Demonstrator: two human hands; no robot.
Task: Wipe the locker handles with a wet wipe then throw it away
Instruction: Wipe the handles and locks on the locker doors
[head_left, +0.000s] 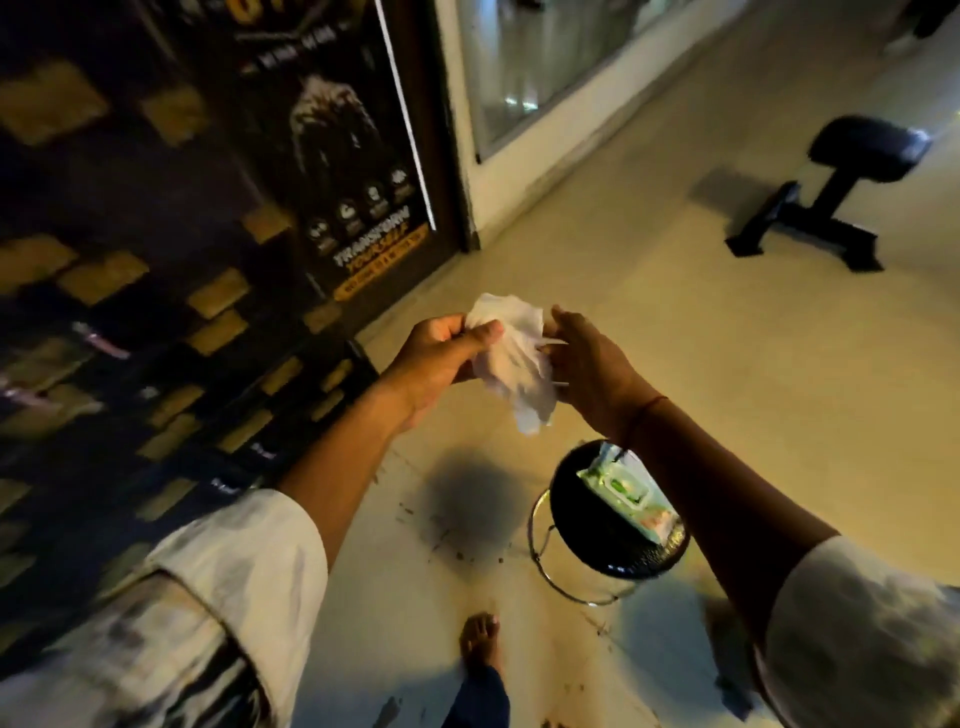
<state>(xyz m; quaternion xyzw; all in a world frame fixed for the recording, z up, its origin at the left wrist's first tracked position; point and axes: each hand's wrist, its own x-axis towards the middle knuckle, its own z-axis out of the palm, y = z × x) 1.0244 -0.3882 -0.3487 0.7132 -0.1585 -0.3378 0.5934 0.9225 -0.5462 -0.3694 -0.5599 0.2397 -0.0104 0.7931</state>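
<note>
A crumpled white wet wipe (514, 358) hangs between both hands at chest height over the floor. My left hand (441, 353) pinches its upper left edge with thumb and fingers. My right hand (587, 358) grips its right side. Dark lockers (130, 322) with yellow patches fill the left of the view; their handles show only as small blurred glints (101, 340). The pack of wet wipes (626, 493), white and green, lies on a black round stool just below my right forearm.
The black stool (582, 514) with a chrome ring base stands on the tiled floor in front of my bare foot (480, 644). A dark poster (337, 156) hangs beside the lockers. A black padded bench (831, 192) stands at the far right.
</note>
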